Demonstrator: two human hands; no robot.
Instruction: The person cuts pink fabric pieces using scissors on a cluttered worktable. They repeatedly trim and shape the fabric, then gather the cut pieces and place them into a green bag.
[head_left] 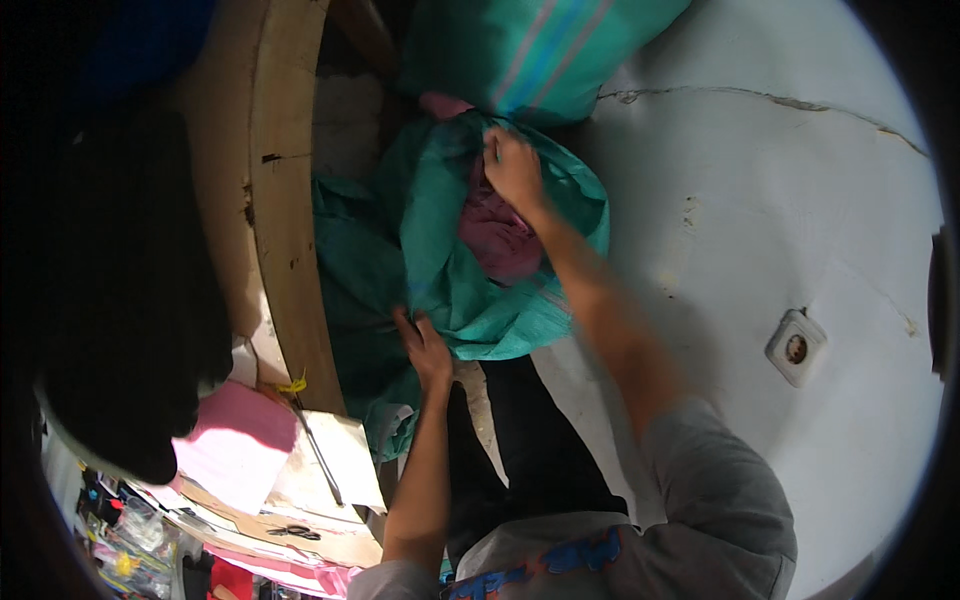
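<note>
A green woven sack [440, 240] stands open in front of my legs, with dusky pink cloth [497, 238] bunched inside its mouth. My left hand [428, 357] is closed on the sack's near left side, thumb and fingers pinching the material. Over the far part of the opening is my right hand [515, 172], above the pink cloth. Its fingers are curled closed and slightly blurred. Whether they grip the sack's rim or a bit of cloth cannot be made out.
Behind stands another green sack [560, 50] with pink and blue stripes. A wooden table edge [295, 230] runs along the left. On the table lie pink fabric [240, 440], scissors [295, 532] and a thin dark rod [322, 460]. A white wall [740, 230] with a socket [796, 348] borders the right.
</note>
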